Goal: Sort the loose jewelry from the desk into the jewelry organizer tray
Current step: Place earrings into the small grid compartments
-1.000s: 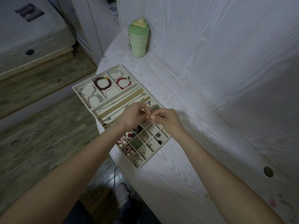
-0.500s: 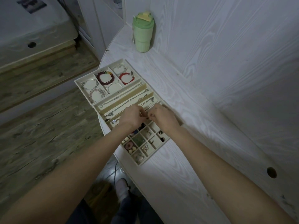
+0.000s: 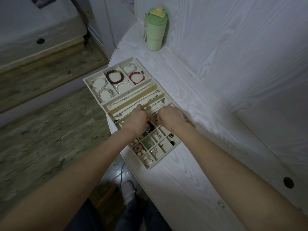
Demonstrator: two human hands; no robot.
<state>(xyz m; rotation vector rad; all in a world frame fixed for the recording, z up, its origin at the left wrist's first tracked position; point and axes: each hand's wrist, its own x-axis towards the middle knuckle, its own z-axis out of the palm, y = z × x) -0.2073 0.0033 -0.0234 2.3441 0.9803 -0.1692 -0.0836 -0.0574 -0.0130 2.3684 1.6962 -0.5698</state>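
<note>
Now the fingers of both hands are curled low over the small square cells; whether they pinch a piece cannot be told. A second ago the left hand (image 3: 135, 120) and right hand (image 3: 171, 118) met fingertip to fingertip higher up; they have since dropped and parted slightly, probably to seat an item. The jewelry organizer tray (image 3: 93, 77) lies on the counter (image 3: 191, 180), a green cup (image 3: 155, 29) at 12 o'clock.

Two bare forearms reach forward from the near edge, converging toward the middle, where the left hand (image 3: 135, 120) and right hand (image 3: 171, 117) sit close together, knuckles up, fingers curled downward.
</note>
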